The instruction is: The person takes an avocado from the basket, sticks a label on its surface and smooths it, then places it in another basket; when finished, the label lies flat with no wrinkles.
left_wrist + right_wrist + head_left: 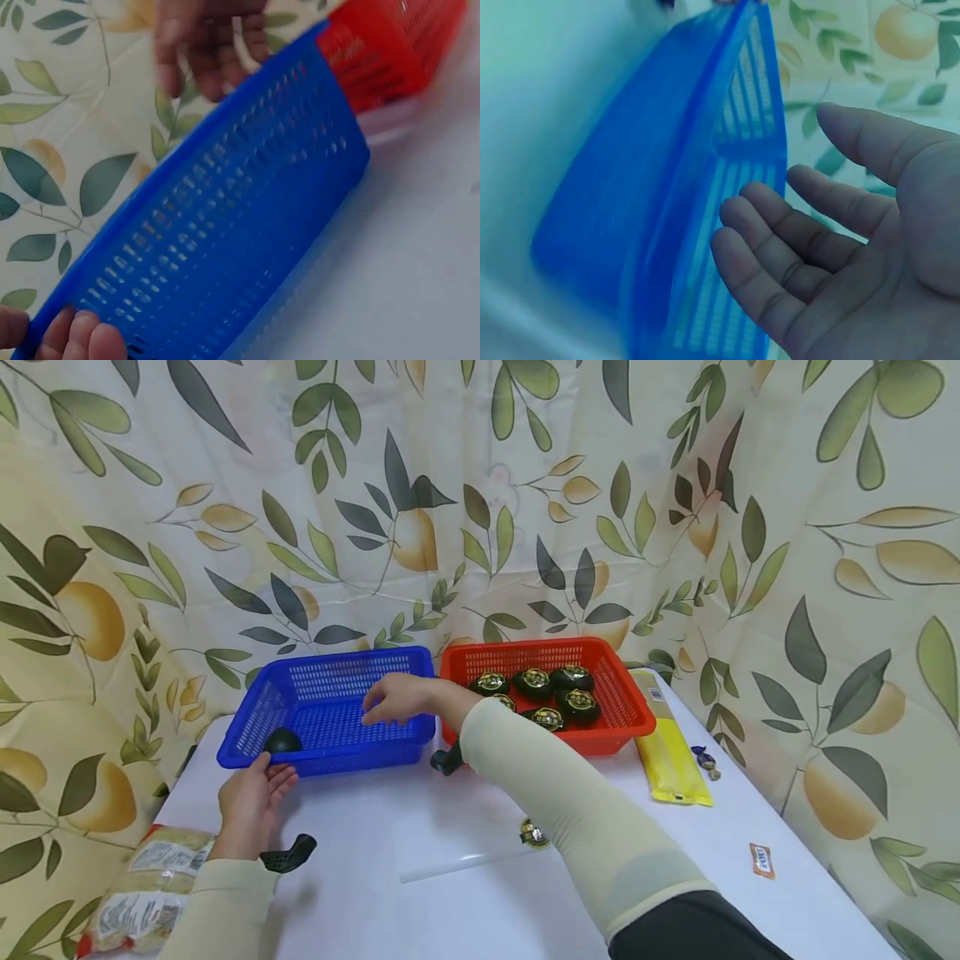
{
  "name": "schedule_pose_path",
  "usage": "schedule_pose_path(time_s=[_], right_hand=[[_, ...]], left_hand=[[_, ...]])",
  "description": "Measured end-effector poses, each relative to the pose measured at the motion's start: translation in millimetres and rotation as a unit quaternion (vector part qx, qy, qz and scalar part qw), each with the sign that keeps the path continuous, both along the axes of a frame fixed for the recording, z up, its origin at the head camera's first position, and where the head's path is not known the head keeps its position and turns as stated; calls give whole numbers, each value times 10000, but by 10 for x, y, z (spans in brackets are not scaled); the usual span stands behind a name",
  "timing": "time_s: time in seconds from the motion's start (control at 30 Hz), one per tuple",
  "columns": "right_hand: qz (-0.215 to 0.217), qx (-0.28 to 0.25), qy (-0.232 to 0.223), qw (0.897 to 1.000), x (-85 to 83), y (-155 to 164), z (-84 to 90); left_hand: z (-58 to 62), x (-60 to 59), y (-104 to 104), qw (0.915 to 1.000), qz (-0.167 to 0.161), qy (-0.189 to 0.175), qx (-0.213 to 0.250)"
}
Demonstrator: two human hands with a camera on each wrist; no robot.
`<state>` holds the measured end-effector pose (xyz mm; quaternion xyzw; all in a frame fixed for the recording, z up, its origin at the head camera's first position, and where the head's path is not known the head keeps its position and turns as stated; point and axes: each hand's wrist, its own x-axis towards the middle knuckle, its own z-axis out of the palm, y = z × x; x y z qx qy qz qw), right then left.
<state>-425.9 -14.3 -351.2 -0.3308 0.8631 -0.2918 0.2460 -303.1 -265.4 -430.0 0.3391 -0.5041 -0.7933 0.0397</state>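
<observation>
Fingers [780, 225] of the right hand [397, 697] are spread out and loose, holding nothing, and they hang over the blue basket [330, 714]. The left hand [251, 802] is at the near left corner of that basket, with its fingertips [82, 337] touching the blue wall. One dark round ball [282, 741] sits inside the basket, right by that corner.

The head view shows the whole white table [450, 827]. The left wrist view shows only the long blue side wall close up, a bit of the red basket [592, 693] behind it, and the right hand blurry above the rim. It does not show the ball. The right wrist view shows the open palm with bare fingers beside the blue rim, and it does not show the red basket.

Two baskets stand side by side, one blue and one red, with their edges close together. The red one holds about six dark round balls with gold labels [534, 681]. One more labelled ball [533, 833] peeks out on the table, partly hidden by the right arm. One yellow packet [670, 752] lies just right of the red basket. One small wrapped candy [707, 760] lies beside the packet. One clear bag [146, 893] lies at the near left edge.
</observation>
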Motion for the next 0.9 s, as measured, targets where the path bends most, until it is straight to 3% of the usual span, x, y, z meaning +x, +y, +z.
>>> schedule_pose_path(time_s=[0.1, 0.23, 0.43, 0.67, 0.9], right_hand=[[57, -119, -295, 9995, 17, -291, -97], [52, 109, -560, 9984, 21, -708, -222], [-215, 336, -741, 9964, -117, -1228, -275], [-330, 399, -998, 9937, -259, -1578, -360], [-175, 848, -1131, 9898, -357, -1807, -375]], left_hand=[[-13, 9, -46, 9992, -105, -167, -357], [-32, 61, -75, 9984, -131, -325, -452], [6, 62, -119, 9983, -24, -313, -490], [9, 34, -55, 9993, -19, -293, -210], [-48, 34, -7, 9986, -26, -141, -508]])
